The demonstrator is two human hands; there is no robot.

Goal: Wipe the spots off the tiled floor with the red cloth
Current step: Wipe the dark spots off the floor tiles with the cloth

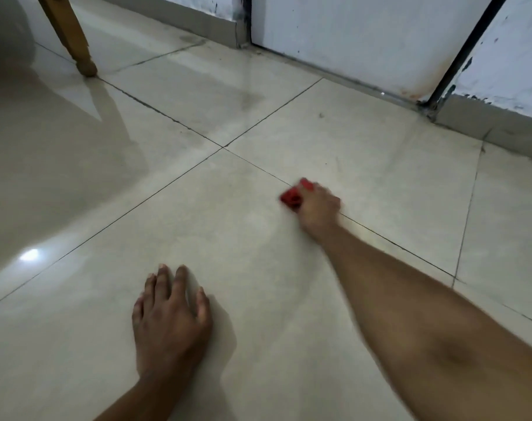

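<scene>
My right hand (319,209) is stretched out and closed on a small bunched red cloth (292,198), pressing it onto the beige tiled floor (228,226) right on a dark grout line. The hand and cloth are blurred. Most of the cloth is hidden under the fingers. My left hand (172,320) lies flat on the tile nearer to me, fingers spread, holding nothing. A small dark spot (321,115) shows on the tile beyond the cloth, near the door.
A wooden furniture leg (73,38) stands at the back left. A white door (365,41) with a dark frame and a grey skirting board (495,129) run along the far side. Glossy tiles with a light reflection spread to the left.
</scene>
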